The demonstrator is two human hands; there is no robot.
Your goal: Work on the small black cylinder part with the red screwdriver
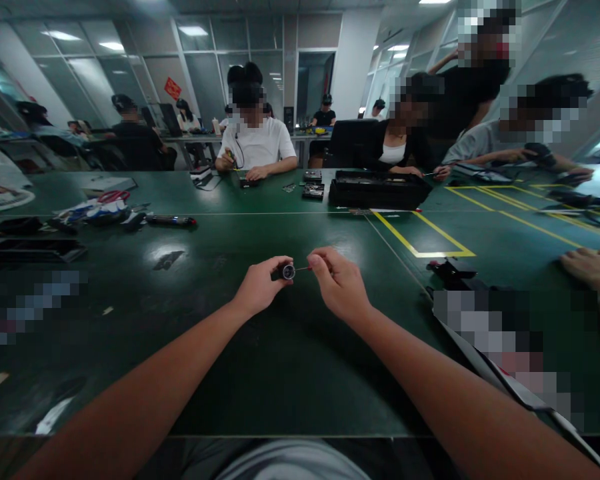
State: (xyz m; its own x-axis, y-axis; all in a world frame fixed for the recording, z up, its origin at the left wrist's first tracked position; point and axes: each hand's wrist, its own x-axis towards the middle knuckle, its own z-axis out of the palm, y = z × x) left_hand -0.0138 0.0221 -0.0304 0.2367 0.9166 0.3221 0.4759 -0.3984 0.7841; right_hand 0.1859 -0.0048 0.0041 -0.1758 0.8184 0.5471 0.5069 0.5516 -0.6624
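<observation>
Above the green table, my left hand (260,287) is closed around a small dark cylinder (289,272) whose round, silver-rimmed end shows. My right hand (341,280) grips what looks like a thin screwdriver (303,269). Its narrow metal shaft points left at the cylinder, with a bit of red by my fingertips and most of its handle hidden. From here I cannot tell whether the shaft's tip touches the cylinder.
On the green table (280,373), scissors (114,196) and other tools lie at the left, beside a dark cylindrical tool (171,221). A long black case (380,189) stands ahead. Black parts (453,269) and another person's hand (587,270) are at the right. People sit opposite.
</observation>
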